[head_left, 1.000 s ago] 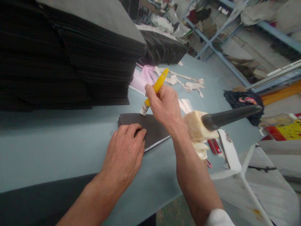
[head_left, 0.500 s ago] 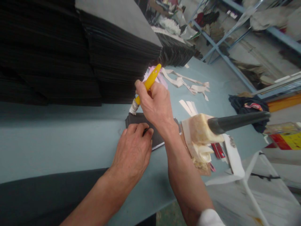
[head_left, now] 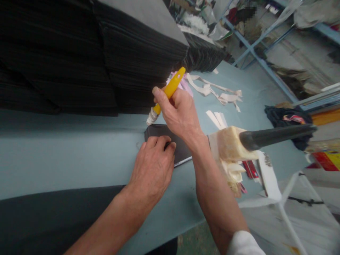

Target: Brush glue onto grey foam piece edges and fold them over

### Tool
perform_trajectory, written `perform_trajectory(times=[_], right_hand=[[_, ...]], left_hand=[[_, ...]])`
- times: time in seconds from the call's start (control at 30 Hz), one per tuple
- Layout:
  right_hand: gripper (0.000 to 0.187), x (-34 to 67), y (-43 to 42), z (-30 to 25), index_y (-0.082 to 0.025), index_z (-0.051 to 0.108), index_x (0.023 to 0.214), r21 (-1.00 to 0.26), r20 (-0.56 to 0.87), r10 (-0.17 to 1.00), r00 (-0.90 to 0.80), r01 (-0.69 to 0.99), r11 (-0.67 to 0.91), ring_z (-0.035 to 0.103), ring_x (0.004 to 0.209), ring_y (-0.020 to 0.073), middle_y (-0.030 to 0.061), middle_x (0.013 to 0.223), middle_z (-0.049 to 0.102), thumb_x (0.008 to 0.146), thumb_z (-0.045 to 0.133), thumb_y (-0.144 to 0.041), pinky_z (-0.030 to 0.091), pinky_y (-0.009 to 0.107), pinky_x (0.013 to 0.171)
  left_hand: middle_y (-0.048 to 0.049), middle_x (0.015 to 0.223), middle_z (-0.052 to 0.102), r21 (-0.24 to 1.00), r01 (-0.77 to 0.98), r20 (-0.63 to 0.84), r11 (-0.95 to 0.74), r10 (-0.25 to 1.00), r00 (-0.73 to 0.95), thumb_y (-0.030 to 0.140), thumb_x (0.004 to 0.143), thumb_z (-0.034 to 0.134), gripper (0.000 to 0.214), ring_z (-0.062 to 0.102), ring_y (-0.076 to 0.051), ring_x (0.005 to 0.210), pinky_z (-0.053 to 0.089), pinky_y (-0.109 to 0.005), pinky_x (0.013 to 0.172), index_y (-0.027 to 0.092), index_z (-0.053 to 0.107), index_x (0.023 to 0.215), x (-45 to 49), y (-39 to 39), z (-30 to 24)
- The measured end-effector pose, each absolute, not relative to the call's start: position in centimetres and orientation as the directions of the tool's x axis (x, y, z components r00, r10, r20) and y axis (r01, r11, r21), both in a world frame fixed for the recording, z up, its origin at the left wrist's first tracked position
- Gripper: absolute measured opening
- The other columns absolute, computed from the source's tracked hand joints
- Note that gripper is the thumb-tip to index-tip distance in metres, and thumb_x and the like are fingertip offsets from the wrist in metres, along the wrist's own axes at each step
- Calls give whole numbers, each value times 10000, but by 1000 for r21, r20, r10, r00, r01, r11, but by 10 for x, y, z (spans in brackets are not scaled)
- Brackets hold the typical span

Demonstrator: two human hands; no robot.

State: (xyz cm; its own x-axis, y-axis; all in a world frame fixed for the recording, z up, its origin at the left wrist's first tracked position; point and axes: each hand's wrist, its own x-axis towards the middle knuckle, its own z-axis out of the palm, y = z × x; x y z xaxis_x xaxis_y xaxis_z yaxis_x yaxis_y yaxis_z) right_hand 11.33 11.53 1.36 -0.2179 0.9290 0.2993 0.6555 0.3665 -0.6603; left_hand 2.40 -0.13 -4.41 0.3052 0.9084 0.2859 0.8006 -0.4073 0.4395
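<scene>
A brush (head_left: 174, 84) with a yellow handle and a whitish, wrapped-looking lower end is pinched in my right hand (head_left: 180, 109), fingers closed round the handle. Its lower tip is at the far left corner of a flat black panel (head_left: 183, 150); whether it touches cannot be made out. My left hand (head_left: 154, 159) lies over the panel's left part with bent fingers pressing it to the table. Between its thumb and forefinger a small black patch shows, too unclear to name. My right wrist and forearm cover the panel's right end.
Tall stacks of black sheets (head_left: 143, 60) stand behind on the blue-grey table (head_left: 106, 156). To the right are a crusted yellowish block with a dark handle (head_left: 233, 143), pale strips (head_left: 217, 118) and cloth tape (head_left: 207, 90). A white frame (head_left: 284, 209) stands beyond the table edge.
The view has shifted slightly, so most things appear a little to the right. The brush stays in my right hand at the panel's far edge, and my left hand stays on the panel.
</scene>
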Motion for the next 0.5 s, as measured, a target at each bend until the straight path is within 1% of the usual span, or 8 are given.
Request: perform_trajectory(times=[0.1, 0.23, 0.33, 0.4, 0.5], right_hand=[[434, 125, 120, 13, -245, 634, 738, -641, 312, 923, -226, 667, 380, 529, 663, 138, -46, 649, 502, 1103, 614, -479, 420, 315, 687], [389, 139, 125, 16, -245, 660, 784, -639, 342, 919, -196, 669, 380, 559, 691, 142, -49, 646, 506, 1087, 630, -486, 425, 300, 681], [395, 138, 123, 20, -237, 644, 775, -639, 369, 913, -175, 665, 386, 530, 664, 135, -50, 634, 517, 1092, 627, -472, 392, 304, 651], [417, 131, 120, 21, -237, 623, 764, -666, 374, 908, -190, 626, 405, 508, 641, 129, -47, 634, 539, 1106, 607, -475, 372, 316, 630], [439, 118, 116, 17, -250, 622, 772, -713, 321, 916, -242, 575, 402, 532, 657, 144, -38, 656, 582, 1114, 583, -522, 415, 330, 643]], left_hand=[[-153, 1294, 761, 440, 806, 274, -396, 914, 299, 169, 1036, 586, 313, 695, -347, 1131, 652, -534, 928, 138, 761, 1294, 24, -1, -43], [-153, 1316, 759, 443, 805, 270, -395, 915, 300, 188, 1055, 573, 326, 691, -348, 1154, 653, -527, 941, 137, 761, 1316, 24, -1, -42], [-151, 1320, 758, 442, 804, 274, -397, 913, 301, 177, 1048, 575, 328, 689, -355, 1160, 654, -535, 945, 133, 760, 1315, 24, -1, -43], [-151, 1329, 756, 439, 806, 280, -396, 913, 295, 172, 1037, 587, 324, 689, -355, 1159, 652, -537, 952, 134, 759, 1310, 24, -1, -44], [-154, 1332, 756, 430, 812, 275, -394, 914, 299, 165, 1030, 581, 320, 687, -361, 1165, 647, -545, 943, 140, 759, 1294, 24, -2, -44]])
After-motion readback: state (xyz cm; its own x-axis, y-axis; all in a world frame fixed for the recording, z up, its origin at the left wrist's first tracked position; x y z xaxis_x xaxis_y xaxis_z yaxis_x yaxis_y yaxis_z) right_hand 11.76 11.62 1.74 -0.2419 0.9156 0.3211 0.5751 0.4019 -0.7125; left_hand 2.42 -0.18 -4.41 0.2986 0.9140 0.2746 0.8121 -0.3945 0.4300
